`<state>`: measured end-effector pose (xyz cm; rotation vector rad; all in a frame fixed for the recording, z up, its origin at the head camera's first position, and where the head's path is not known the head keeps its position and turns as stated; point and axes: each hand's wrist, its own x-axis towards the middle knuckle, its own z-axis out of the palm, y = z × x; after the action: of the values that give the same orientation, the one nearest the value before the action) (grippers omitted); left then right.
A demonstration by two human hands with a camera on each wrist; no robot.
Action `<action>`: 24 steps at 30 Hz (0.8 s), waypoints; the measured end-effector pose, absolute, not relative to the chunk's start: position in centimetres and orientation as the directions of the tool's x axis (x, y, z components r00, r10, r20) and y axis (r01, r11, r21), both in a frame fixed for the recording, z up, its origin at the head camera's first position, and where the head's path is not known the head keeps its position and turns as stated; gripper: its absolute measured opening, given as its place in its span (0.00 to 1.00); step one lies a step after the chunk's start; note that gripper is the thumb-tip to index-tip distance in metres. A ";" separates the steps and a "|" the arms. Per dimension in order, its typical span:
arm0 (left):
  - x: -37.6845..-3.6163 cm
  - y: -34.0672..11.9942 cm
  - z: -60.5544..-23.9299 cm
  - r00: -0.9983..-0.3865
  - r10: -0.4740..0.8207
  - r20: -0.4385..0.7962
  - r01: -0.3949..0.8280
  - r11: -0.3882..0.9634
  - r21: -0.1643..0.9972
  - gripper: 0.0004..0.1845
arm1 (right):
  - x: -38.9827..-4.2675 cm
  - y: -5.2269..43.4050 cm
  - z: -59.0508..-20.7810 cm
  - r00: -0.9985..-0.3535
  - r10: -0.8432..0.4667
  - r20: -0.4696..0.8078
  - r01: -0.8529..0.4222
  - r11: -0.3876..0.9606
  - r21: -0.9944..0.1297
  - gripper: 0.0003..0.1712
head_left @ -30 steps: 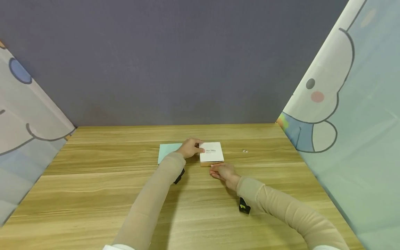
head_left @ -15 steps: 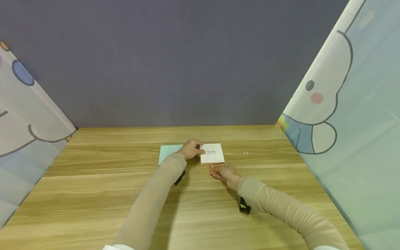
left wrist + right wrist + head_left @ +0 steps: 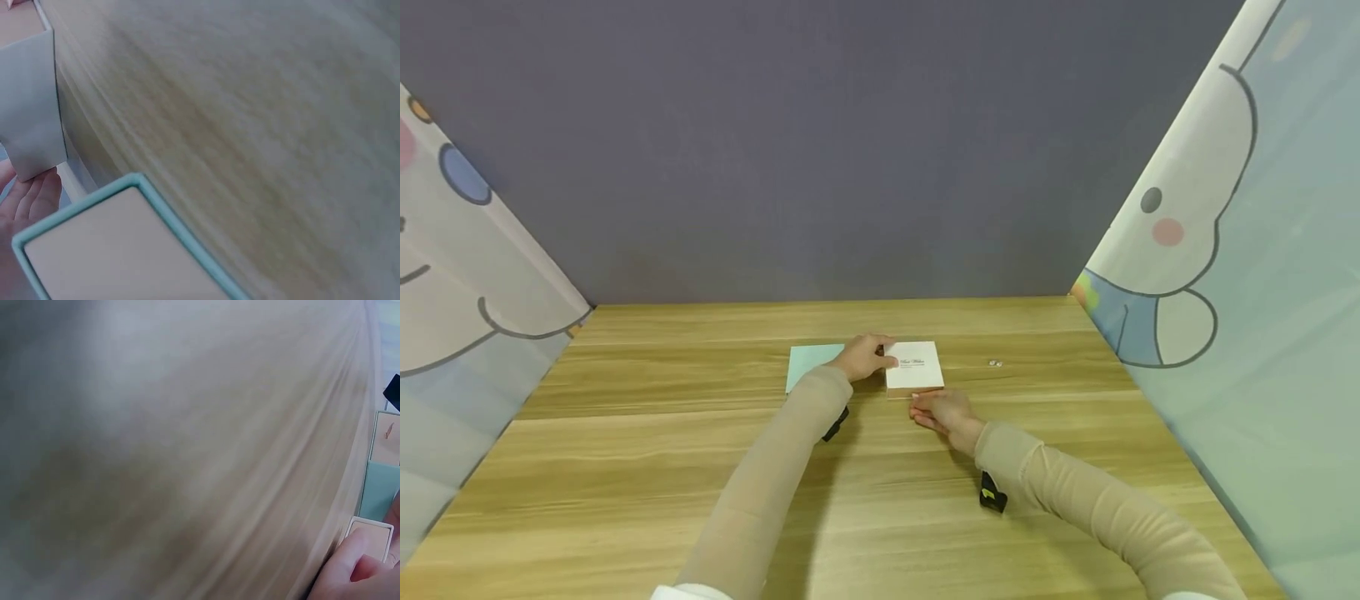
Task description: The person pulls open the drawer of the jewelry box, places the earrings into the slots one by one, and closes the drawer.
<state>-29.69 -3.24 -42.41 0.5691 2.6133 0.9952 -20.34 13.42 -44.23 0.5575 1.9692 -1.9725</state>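
Note:
A flat white box (image 3: 917,362) with dark lettering lies on the table, its light-brown front end toward me. My left hand (image 3: 861,357) grips its left side, thumb on top and fingers toward the back corner. In the left wrist view, fingertips (image 3: 40,197) show under the white box's side (image 3: 28,100). At its front end is my right hand (image 3: 943,410), thumb and fingers together. The right wrist view has the thumb (image 3: 347,553) against the white-framed beige end panel (image 3: 373,537). A mint box (image 3: 808,364) lies left of it, partly behind my left wrist.
Two tiny pale items (image 3: 995,363) lie to the right of the white box. The wooden table (image 3: 662,467) ends at a dark grey back panel (image 3: 850,167). Cartoon-printed cloths (image 3: 1172,208) flank both sides.
Both hands keep their places at the white box. A thin dark gap along its front top edge, visible one second ago, no longer shows. The whole head view has shifted slightly.

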 end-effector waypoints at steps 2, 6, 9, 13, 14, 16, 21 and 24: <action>-29.7 -3.3 -42.4 -0.880 0.459 -0.125 0.263 0.689 0.676 0.28 | -20.4 13.5 -44.3 -0.880 0.057 -0.471 0.470 -0.025 -0.882 0.15; -29.8 -3.4 -42.6 -0.871 0.471 -0.139 0.272 0.698 0.662 0.28 | -20.3 13.6 -44.4 -0.873 0.047 -0.485 0.484 -0.027 -0.875 0.15; -29.6 -3.5 -42.6 -0.870 0.470 -0.148 0.277 0.715 0.641 0.28 | -20.2 13.6 -44.2 -0.868 0.028 -0.495 0.495 -0.017 -0.869 0.15; -29.3 -3.6 -42.1 -0.873 0.471 -0.125 0.319 0.746 0.585 0.28 | -20.0 13.8 -43.7 -0.867 -0.031 -0.498 0.498 -0.012 -0.867 0.17; -29.2 -3.6 -42.0 -0.872 0.477 -0.109 0.337 0.746 0.574 0.28 | -20.0 13.9 -43.6 -0.866 -0.049 -0.498 0.499 -0.014 -0.866 0.17; -29.0 -3.6 -41.7 -0.866 0.494 -0.074 0.369 0.731 0.574 0.28 | -19.8 14.3 -43.3 -0.861 -0.074 -0.503 0.505 -0.017 -0.863 0.18; -27.8 -3.9 -40.7 -0.866 0.501 -0.012 0.391 0.690 0.610 0.25 | -19.0 15.4 -42.7 -0.846 -0.119 -0.519 0.522 0.002 -0.853 0.20; -26.8 -4.7 -40.1 -0.872 0.490 0.023 0.391 0.666 0.635 0.24 | -18.4 15.9 -42.3 -0.845 -0.128 -0.519 0.523 0.005 -0.853 0.21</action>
<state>-26.79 -4.71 -40.08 0.7260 2.7284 0.9876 -18.44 15.89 -42.32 0.4047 1.8338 -1.8914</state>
